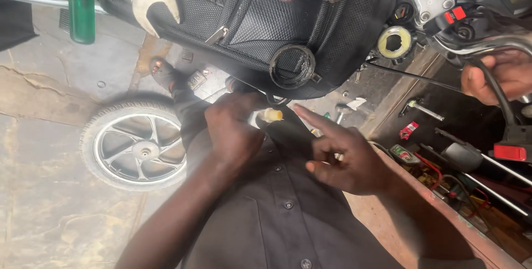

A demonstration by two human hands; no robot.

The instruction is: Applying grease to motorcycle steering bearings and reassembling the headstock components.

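The person's left hand (pixel 233 133) is pinching one small pale yellow piece (pixel 272 115) just below the black seat (pixel 266 19), while the right hand (pixel 346 155) is hovering beside it, half open and empty, forefinger extended.

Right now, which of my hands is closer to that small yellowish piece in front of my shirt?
Left. The left hand has its fingertips right at the small yellowish piece, seemingly touching it. The right hand is to its right, index finger pointing toward it, apart.
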